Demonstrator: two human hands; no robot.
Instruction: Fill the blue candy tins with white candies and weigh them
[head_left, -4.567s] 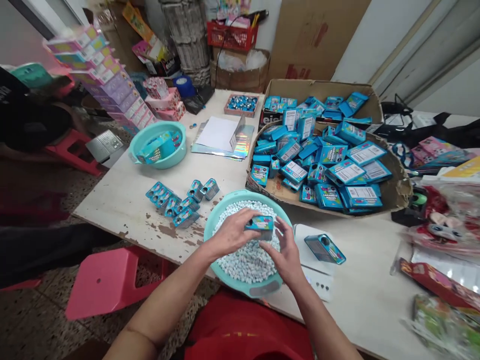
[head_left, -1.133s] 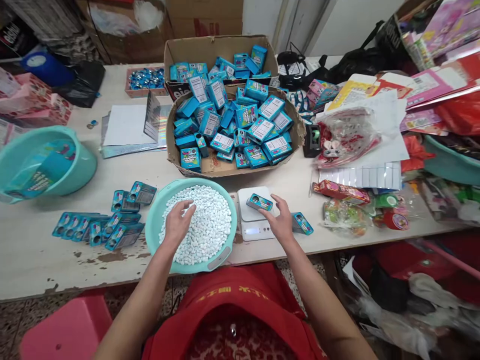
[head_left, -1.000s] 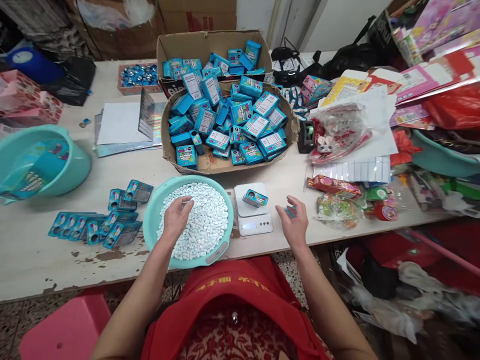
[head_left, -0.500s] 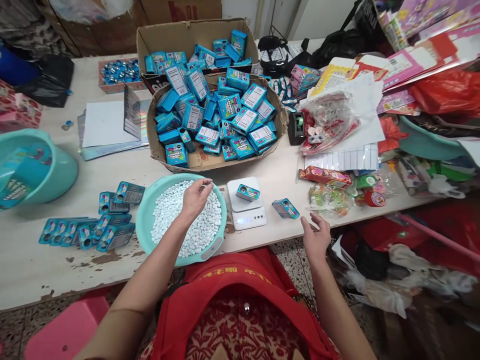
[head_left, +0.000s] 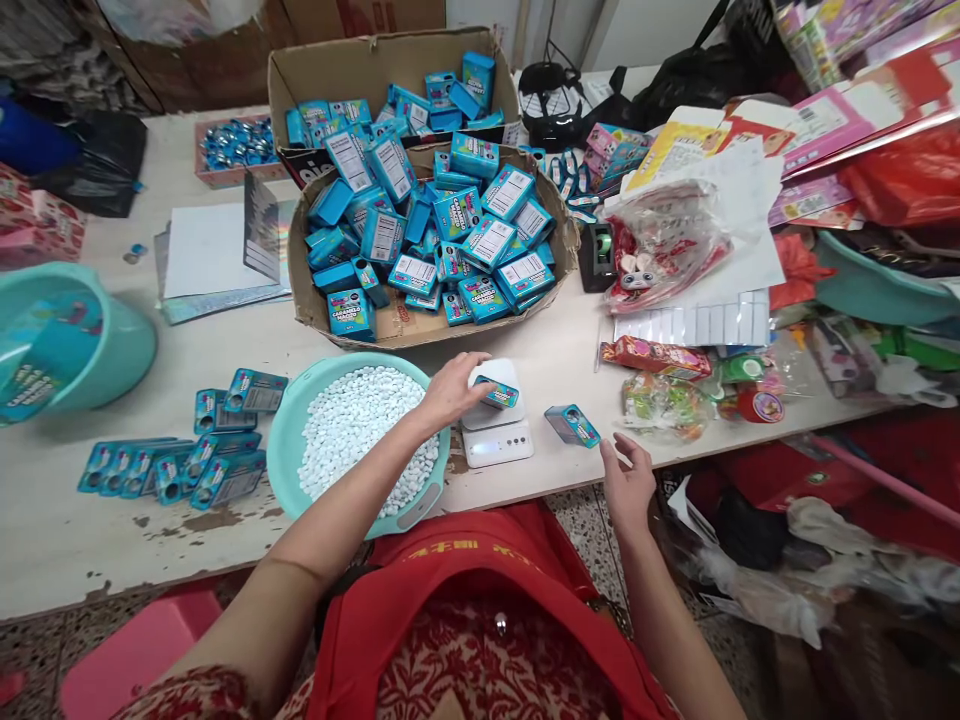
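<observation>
My left hand (head_left: 454,390) reaches over the small white scale (head_left: 498,447), its fingers pinched together at the end of a blue candy tin (head_left: 501,392) lying on the weighing plate. Whatever is between those fingertips is hidden. Below my left forearm sits a turquoise basin (head_left: 283,440) of small white candies (head_left: 352,420). To the right of the scale, a second blue tin (head_left: 571,425) rests on the table. My right hand (head_left: 628,480) is just beside it at the table's edge, fingers apart and holding nothing.
Beyond the basin, a cardboard box (head_left: 397,325) is heaped with blue tins, with another box (head_left: 322,60) behind it. Several tins (head_left: 225,440) stand at left near a turquoise bucket (head_left: 127,340). Bagged candies (head_left: 664,405) and packaging crowd the right side.
My left hand has moved right, from above the candies in the basin to the tin on the scale. The right hand has barely shifted beside the second tin.
</observation>
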